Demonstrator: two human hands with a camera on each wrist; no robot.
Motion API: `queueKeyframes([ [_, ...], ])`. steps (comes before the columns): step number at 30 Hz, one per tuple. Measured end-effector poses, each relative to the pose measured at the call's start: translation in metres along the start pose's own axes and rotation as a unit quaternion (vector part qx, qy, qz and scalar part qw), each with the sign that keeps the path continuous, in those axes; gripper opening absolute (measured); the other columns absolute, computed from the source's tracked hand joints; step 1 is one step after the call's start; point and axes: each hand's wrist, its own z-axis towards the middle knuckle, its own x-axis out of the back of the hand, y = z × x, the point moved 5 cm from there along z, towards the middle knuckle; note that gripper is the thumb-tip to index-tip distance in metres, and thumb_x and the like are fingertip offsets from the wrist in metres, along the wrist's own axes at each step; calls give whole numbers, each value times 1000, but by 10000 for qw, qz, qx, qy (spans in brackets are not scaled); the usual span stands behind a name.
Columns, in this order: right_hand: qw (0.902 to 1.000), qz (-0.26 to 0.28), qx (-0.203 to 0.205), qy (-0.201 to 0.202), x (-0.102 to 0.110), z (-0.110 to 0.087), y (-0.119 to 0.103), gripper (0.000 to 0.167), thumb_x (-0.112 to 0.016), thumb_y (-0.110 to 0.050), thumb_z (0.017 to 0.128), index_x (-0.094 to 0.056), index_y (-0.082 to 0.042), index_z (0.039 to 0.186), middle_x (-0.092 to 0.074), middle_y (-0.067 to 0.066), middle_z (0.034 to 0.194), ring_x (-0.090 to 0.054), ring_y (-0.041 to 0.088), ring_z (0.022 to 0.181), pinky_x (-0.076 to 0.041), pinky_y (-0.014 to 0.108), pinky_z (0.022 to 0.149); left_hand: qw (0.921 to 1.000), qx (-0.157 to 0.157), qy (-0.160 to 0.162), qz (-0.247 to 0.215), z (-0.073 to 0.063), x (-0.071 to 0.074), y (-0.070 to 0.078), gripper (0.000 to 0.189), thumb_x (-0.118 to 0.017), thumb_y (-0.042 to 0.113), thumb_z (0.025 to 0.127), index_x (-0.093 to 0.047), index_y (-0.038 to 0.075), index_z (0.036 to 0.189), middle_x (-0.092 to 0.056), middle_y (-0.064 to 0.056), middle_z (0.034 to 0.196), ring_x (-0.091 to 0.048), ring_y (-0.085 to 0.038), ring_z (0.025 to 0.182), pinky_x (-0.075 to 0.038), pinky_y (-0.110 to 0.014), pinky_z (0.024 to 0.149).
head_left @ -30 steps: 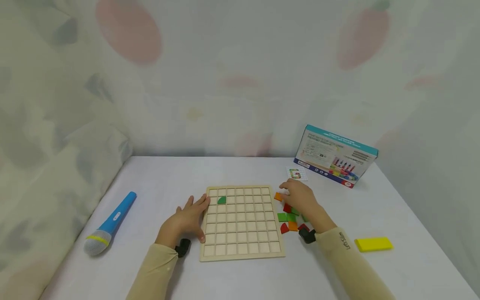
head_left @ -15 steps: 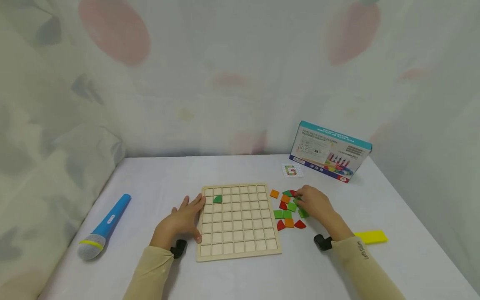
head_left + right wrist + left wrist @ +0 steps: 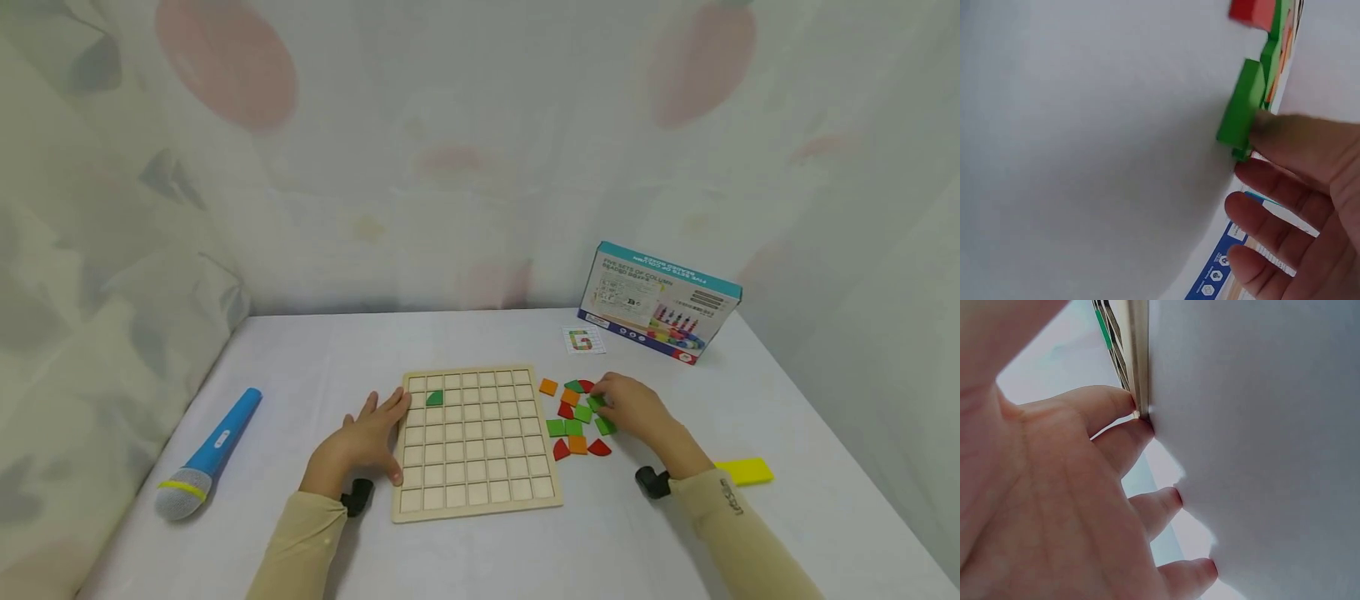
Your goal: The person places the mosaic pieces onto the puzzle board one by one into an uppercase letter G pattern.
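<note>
My left hand [image 3: 358,446] spreads along the left edge of a wooden grid board [image 3: 480,512]. In the left wrist view, its fingertips touch the tabletop and the board's side [image 3: 1139,356]. One dark green quarter-round tile [image 3: 434,399] lies in an upper-left cell of the board. Right of the board, my right hand [image 3: 637,412] reaches over a cluster of loose tiles, its fingers loosely bent. In the right wrist view, its thumb touches a green tile [image 3: 1242,107], and a fingertip is beside another green piece. Red tiles [image 3: 599,448] and orange tiles [image 3: 577,445] lie near.
A small card with a coloured G [image 3: 583,340] lies behind the tiles. Farther back right stands a printed box [image 3: 660,302]. A yellow block [image 3: 750,471] is partly behind the right forearm. A blue toy microphone [image 3: 217,450] lies at the left.
My right hand has moved from the orange tile near the board to the green tiles at the cluster's right side. My left hand stays at the board's edge. The view has shifted slightly.
</note>
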Motion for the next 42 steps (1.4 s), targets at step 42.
queueKeyframes([
  [42,9844,-634,1608,316,-38,77,-197,16,-67,-27,84,-67,-14,94,-56,-4,83,-48,7,65,-41,21,55,9999,68,67,-84,-1,-1,1,129,-90,29,39,-22,14,148,-11,-6,155,2,-41,138,-5,-73,97],
])
